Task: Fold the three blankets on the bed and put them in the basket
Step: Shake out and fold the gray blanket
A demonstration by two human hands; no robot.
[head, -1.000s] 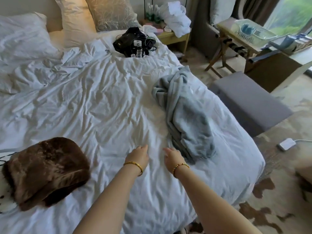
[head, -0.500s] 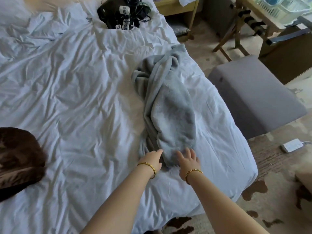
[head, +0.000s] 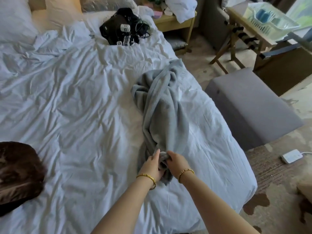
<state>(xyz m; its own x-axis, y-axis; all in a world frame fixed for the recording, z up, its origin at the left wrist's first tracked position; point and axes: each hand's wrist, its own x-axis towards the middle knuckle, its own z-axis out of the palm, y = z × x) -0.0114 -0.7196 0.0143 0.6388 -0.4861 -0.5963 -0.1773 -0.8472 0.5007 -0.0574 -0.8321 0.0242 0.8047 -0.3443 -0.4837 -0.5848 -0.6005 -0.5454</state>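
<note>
Gripping the near end of the grey blanket (head: pixel 162 115), your fingers (head: pixel 156 153) have closed where half a second ago they only lay open against it: the left hand (head: pixel 152 166) and right hand (head: pixel 176 160) now pinch the same bunched corner between them, almost touching each other. That points to the fold of this blanket only just starting; the cloth is still a twisted rope running away from you up the bed (head: pixel 76 115), so it likely needs shaking out flat first. The brown blanket (head: pixel 18 176) sits as a compact bundle at the bed's left edge, well apart. A third blanket is not clearly in view. To your left lies a wide stretch of rumpled white sheet, room for spreading. To your right the mattress edge is near, with a grey bench (head: pixel 253 108) just beyond. The pale basket (head: pixel 270 21) stands on the worktop (head: pixel 239 19) far right, past the bench.
</note>
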